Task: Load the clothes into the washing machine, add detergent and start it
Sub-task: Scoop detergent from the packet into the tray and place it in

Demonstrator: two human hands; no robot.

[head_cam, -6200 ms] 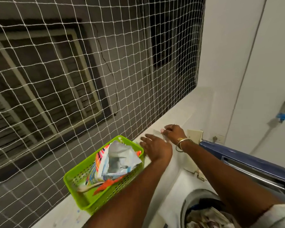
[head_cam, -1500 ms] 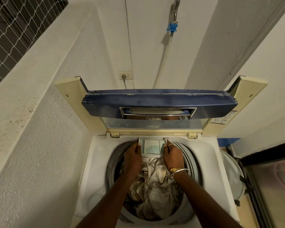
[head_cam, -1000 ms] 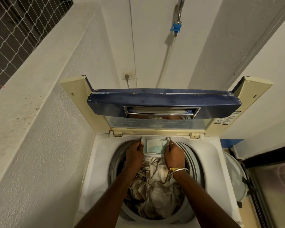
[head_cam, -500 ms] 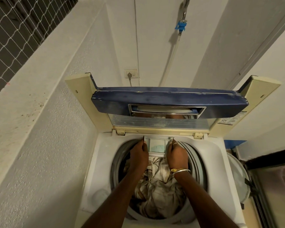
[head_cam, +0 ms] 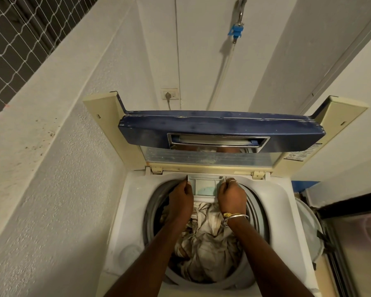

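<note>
Detergent drawer (head_cam: pixel 205 187): pushed further under the rim than before; left hand (head_cam: pixel 181 196) and right hand (head_cam: pixel 231 196) flank it, fingers gripping its sides.

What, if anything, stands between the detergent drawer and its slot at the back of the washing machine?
Nothing visible does. The left hand and the right hand grip the sides of the detergent drawer, which sits at the slot's mouth; the clothes lie lower down, and the open lid stands above.

Navy lid (head_cam: pixel 221 130), beige crumpled clothes (head_cam: pixel 206 243), white washing machine (head_cam: pixel 133 221)
</note>
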